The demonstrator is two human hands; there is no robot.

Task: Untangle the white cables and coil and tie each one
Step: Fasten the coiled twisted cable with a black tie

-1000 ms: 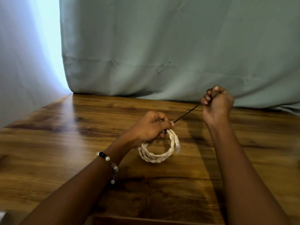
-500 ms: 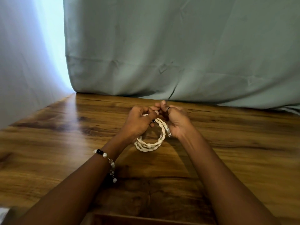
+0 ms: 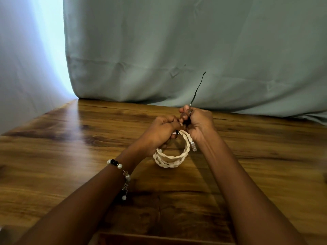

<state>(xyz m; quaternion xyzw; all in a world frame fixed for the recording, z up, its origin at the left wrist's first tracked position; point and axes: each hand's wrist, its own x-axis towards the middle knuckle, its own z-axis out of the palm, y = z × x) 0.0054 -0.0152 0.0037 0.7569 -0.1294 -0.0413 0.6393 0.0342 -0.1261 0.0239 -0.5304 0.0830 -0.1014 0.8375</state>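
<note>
We see one wooden counter [image 3: 70, 156] beneath two hands. One coiled white cable [image 3: 170, 159] hangs just below them, gripped by the left hand [image 3: 160, 132]. The right hand [image 3: 197, 122] pinches one thin black tie [image 3: 197, 89], rising above it.

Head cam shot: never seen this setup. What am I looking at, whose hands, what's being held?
There is no machine here. A person wears one wide-angle camera on the head, looking forward and down, so both forearms enter from the bottom. The surface is a wooden table with a grey-green curtain hanging behind it. The left hand grips a coiled white cable, whose clear plug hangs on the right side of the coil. The right hand pinches a thin black tie at the top of the coil; its free end sticks up. A beaded bracelet sits on the left wrist.
</note>
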